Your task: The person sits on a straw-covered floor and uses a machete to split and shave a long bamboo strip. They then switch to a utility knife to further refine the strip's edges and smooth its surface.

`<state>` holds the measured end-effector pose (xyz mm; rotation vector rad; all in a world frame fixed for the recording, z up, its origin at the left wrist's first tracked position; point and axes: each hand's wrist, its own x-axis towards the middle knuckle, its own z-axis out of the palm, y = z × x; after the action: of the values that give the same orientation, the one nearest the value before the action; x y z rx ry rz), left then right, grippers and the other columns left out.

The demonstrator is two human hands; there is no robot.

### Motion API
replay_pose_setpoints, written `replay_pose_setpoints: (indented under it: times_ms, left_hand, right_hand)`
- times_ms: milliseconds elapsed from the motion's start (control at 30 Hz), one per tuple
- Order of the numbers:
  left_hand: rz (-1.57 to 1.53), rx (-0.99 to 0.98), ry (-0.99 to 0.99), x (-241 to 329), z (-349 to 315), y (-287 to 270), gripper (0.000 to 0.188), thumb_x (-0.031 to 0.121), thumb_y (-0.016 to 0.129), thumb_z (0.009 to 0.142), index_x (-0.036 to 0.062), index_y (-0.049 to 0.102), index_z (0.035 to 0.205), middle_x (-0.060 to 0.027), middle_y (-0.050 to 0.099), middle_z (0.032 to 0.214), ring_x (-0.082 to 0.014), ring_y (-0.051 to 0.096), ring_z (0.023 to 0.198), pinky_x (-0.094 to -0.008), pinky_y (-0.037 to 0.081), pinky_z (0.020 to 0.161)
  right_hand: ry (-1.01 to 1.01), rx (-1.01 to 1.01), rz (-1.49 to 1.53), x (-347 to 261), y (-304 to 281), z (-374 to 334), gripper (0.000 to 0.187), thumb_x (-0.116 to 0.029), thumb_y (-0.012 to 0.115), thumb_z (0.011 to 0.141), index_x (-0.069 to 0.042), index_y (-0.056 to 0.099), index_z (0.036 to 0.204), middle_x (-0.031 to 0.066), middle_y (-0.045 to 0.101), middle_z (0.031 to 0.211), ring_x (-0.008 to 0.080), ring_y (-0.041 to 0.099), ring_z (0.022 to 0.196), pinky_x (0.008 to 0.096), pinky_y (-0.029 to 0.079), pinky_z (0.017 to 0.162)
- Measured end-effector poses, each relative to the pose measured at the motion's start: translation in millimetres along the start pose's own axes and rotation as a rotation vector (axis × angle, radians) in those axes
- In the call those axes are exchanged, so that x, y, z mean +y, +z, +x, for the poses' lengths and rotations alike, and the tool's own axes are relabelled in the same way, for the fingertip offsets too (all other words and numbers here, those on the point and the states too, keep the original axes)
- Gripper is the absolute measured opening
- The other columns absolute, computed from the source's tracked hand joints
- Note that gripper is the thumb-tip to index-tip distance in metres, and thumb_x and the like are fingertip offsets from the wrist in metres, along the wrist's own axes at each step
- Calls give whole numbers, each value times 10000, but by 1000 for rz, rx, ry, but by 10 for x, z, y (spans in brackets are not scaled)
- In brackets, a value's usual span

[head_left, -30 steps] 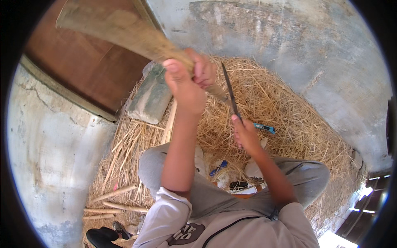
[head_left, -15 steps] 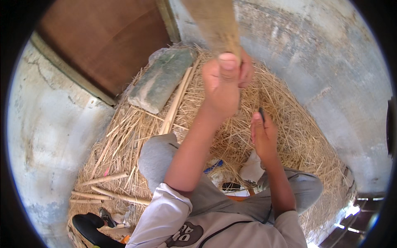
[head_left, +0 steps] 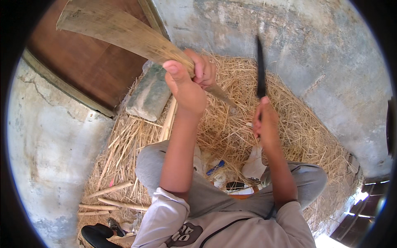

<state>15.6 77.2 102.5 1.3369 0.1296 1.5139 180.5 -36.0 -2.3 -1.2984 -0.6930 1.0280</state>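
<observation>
My left hand (head_left: 190,80) is wrapped round a long, flat wooden board (head_left: 124,33). The board slants from the upper left, where it is wide, to a narrow end over the straw beyond my fingers. In my right hand (head_left: 266,120) is a long dark-bladed knife (head_left: 260,66), its blade pointing up and away from me. The blade stands apart from the board, to its right. My right fingers close round the handle and hide most of it.
Dry straw (head_left: 231,78) covers the floor between plastered walls (head_left: 314,49). A stone block (head_left: 147,95) lies by the brown door (head_left: 87,53). Several cut sticks (head_left: 111,189) are at the left, near a black shoe (head_left: 99,235). A blue object (head_left: 216,167) lies between my legs.
My left hand has moved left, and the board's wide end has tilted to the left. The knife blade has swung up and now shows at full length.
</observation>
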Motion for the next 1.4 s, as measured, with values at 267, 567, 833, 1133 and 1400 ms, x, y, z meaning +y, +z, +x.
replay_pose_setpoints:
  times_ms: [267, 567, 833, 1133, 1400]
  left_hand:
    - [11, -48, 7, 30, -21, 116, 755, 847, 289, 862, 117, 354, 684, 35, 242, 551, -95, 178, 485, -269, 179, 463]
    - [-80, -136, 35, 61, -109, -120, 702, 739, 374, 942, 74, 384, 720, 11, 315, 580, -83, 264, 504, -261, 195, 476]
    - [40, -174, -108, 433, -194, 266, 781, 870, 329, 833, 104, 384, 697, 31, 280, 553, -88, 206, 489, -266, 191, 475]
    - [-2, -34, -65, 351, -209, 272, 775, 870, 294, 844, 115, 381, 695, 37, 271, 543, -89, 189, 472, -261, 170, 463]
    - [-13, 111, -10, 364, -94, -91, 741, 807, 323, 901, 91, 379, 719, 24, 275, 558, -89, 209, 471, -263, 173, 440]
  right_hand:
    - [-411, 145, 398, 875, 138, 188, 562, -606, 380, 1026, -84, 528, 880, -3, 412, 558, 143, 400, 470, 283, 368, 456]
    - [89, -324, -729, 610, -161, 354, 664, -580, 430, 1020, -13, 570, 705, 50, 463, 570, 170, 454, 545, 383, 400, 570]
    - [329, -373, -372, 568, -121, -234, 469, -518, 483, 1027, -65, 539, 918, -16, 414, 554, 110, 410, 430, 306, 368, 432]
    - [577, -423, 139, 290, -212, -189, 465, -505, 503, 1022, -118, 453, 769, -26, 423, 546, 69, 381, 391, 261, 320, 366]
    - [-557, 38, 170, -901, 55, -396, 538, -520, 437, 1037, -80, 498, 733, -1, 467, 562, 98, 449, 458, 255, 353, 441]
